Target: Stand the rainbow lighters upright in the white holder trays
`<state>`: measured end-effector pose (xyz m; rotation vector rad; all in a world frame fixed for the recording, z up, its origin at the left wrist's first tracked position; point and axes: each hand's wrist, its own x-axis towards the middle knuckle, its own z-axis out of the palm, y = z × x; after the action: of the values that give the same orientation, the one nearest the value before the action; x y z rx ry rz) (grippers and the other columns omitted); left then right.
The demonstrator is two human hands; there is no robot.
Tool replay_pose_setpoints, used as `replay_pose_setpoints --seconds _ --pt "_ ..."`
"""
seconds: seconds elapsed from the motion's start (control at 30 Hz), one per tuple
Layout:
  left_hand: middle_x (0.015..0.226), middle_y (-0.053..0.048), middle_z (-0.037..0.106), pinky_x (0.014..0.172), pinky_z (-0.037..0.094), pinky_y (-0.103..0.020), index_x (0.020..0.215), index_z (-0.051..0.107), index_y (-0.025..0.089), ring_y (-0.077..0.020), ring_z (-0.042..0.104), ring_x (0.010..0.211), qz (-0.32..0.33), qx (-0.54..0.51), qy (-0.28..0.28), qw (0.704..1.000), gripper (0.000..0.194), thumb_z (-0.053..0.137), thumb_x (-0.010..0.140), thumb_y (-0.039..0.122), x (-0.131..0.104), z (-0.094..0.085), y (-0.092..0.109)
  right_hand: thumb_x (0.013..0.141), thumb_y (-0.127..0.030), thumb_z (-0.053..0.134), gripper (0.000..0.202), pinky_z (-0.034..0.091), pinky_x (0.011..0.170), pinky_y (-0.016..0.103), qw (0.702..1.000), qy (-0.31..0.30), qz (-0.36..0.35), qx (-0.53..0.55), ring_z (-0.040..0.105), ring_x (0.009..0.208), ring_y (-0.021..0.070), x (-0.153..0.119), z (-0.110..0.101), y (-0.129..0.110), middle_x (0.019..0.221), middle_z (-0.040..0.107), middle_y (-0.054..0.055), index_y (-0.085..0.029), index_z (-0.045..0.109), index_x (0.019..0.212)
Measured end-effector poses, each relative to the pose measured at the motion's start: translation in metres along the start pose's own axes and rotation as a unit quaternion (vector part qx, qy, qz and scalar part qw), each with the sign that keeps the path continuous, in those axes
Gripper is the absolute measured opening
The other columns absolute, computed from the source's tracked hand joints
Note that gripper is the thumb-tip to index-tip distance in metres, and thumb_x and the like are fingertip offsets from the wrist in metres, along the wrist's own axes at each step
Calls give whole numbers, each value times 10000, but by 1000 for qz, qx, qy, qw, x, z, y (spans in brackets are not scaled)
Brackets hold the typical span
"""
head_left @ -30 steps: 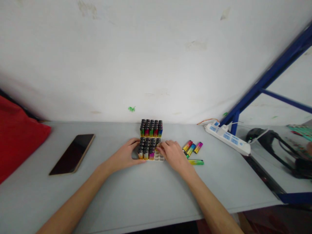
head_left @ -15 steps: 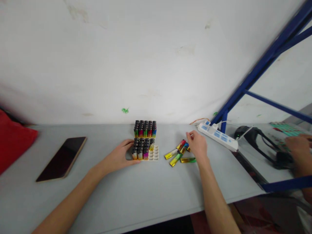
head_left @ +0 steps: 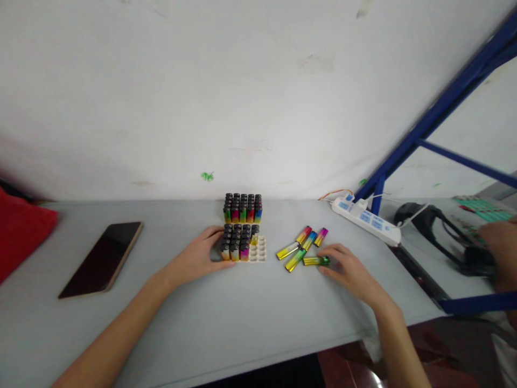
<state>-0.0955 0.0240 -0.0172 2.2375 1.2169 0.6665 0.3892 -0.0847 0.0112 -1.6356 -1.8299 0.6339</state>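
My left hand (head_left: pixel 200 252) grips the left side of a white tray (head_left: pixel 259 253), thumb at the front and fingers behind. Black-topped lighters (head_left: pixel 235 243) stand upright in its left columns; slots at the right front are bare. Behind it stands a full block of colourful lighters (head_left: pixel 243 209). My right hand (head_left: pixel 343 268) is at the right, fingers apart around the end of a gold-green lighter (head_left: pixel 316 261) lying on the table. Beside that one lie several loose lighters, among them a yellow-green one (head_left: pixel 296 260) and a pink-purple one (head_left: pixel 321 237).
A tablet (head_left: pixel 100 260) lies at the left, near a red cloth (head_left: pixel 22 231). At the right are a white power strip (head_left: pixel 367 221), a blue metal frame (head_left: pixel 407 140) and a black headset (head_left: pixel 438 231). Another person's hand (head_left: pixel 501 248) shows at the right edge.
My right hand has come down and to the right, its fingers spreading near the gold-green lighter. The pink-purple lighter is now uncovered. My left hand stays at the tray.
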Motion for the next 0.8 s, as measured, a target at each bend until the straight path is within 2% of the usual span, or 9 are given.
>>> replay_pose_setpoints --seconds 0.1,0.2,0.3,0.37,0.43,0.5,0.6,0.7,0.8 --pt "1627 -116 783 1373 616 -609 1502 821 320 -491 752 1487 2 -3 5 1000 755 951 850 679 0 1 1 961 -623 904 331 683 1046 545 999 9 15 30 815 1154 380 -13 0 2 1210 889 146 -308 920 1059" --pt "1602 -141 796 1363 621 -629 1483 827 303 -495 764 1456 5 -2 10 1000 760 964 835 677 1 2 -2 882 -757 966 494 690 979 513 991 23 52 118 818 1044 363 -10 0 -2 1093 894 127 -292 882 1026" --pt "1595 -149 799 1350 634 -617 1462 833 298 -500 770 1446 7 1 10 1000 754 955 833 695 2 3 -5 793 -858 1007 625 686 1040 536 967 80 55 236 834 1191 401 6 2 -17 1210 899 160 -289 836 989" --pt "1595 -149 796 1344 641 -603 1473 829 295 -505 767 1464 2 1 9 1000 768 946 834 704 2 3 -5 819 -902 962 652 680 1070 569 941 116 51 314 831 1275 419 26 5 -33 1326 886 181 -296 807 1004" --pt "1599 -159 792 1351 637 -602 1492 825 288 -513 760 1487 -3 -1 2 1000 793 952 831 707 2 2 -3 874 -921 896 644 687 1043 573 914 125 56 382 850 1174 382 50 11 -53 1224 885 151 -311 761 1034" --pt "1606 -161 791 1370 623 -606 1511 819 289 -511 754 1507 -4 -3 -2 1000 792 954 844 695 2 1 -1 877 -895 911 637 693 962 512 897 104 47 428 799 903 284 77 20 -75 972 817 49 -324 703 1068" --pt "1600 -149 800 1370 622 -627 1513 826 307 -510 760 1503 4 -5 0 1000 764 960 854 670 1 -1 2 896 -883 906 663 558 667 351 902 14 6 432 497 591 157 110 45 -102 765 614 -79 -326 623 1116" --pt "1628 -169 788 1366 623 -665 1506 833 308 -507 764 1504 7 -2 -1 1000 752 975 857 659 1 -2 4 916 -947 830 700 339 546 281 915 -56 -21 399 352 557 136 125 81 -114 693 454 -126 -333 517 1043" --pt "1638 -181 784 1375 613 -682 1500 831 307 -497 762 1511 5 -3 -1 1000 751 989 855 659 0 -1 5 985 -959 737 671 392 570 286 930 -66 -41 358 446 606 163 120 112 -113 719 514 -105 -330 522 1077"
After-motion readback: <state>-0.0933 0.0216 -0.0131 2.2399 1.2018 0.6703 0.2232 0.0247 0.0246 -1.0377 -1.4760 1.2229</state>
